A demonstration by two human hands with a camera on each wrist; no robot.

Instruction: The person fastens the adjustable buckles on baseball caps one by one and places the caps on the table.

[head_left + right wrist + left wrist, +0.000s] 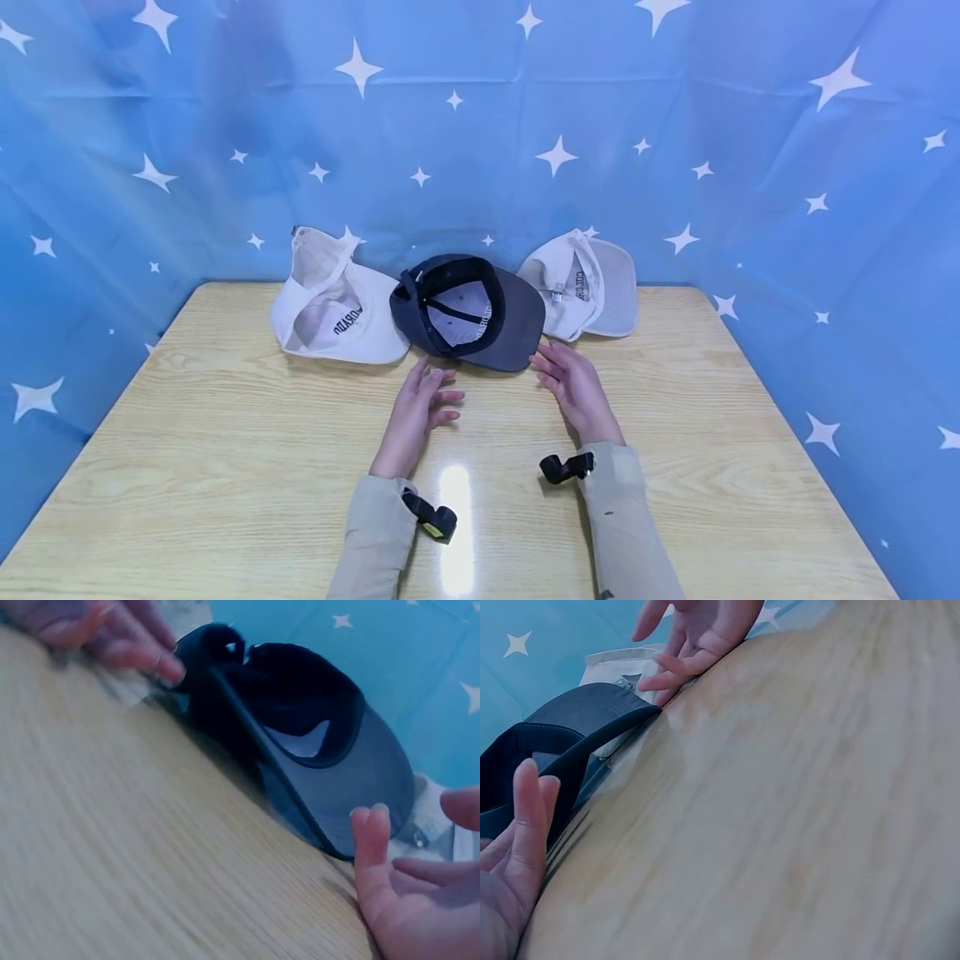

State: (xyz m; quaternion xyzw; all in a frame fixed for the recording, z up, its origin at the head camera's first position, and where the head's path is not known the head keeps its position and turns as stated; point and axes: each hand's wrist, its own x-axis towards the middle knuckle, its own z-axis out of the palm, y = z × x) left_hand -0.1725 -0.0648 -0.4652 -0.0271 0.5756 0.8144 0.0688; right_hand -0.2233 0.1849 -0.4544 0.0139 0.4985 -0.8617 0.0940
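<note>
A dark navy cap [517, 321] lies upside down in the middle, its lining and inner lettering showing and its brim to the right. Just in front of its left side is my left hand [422, 404], fingers loosely bent and holding nothing. My right hand [576, 387] is at the brim's right edge, fingertips right by it, also with nothing in its grasp. In the right wrist view, the right fingers [371, 832] overlap the navy brim [375, 780]. The left fingers [529, 817] stand before the cap's opening in the left wrist view.
A white cap [382, 321] rests inner side up on the left, against the navy one. To the right, a white cap with a grey brim [618, 287] sits partly behind the navy brim. The wooden table [225, 467] meets a blue star-printed cloth [450, 133] behind.
</note>
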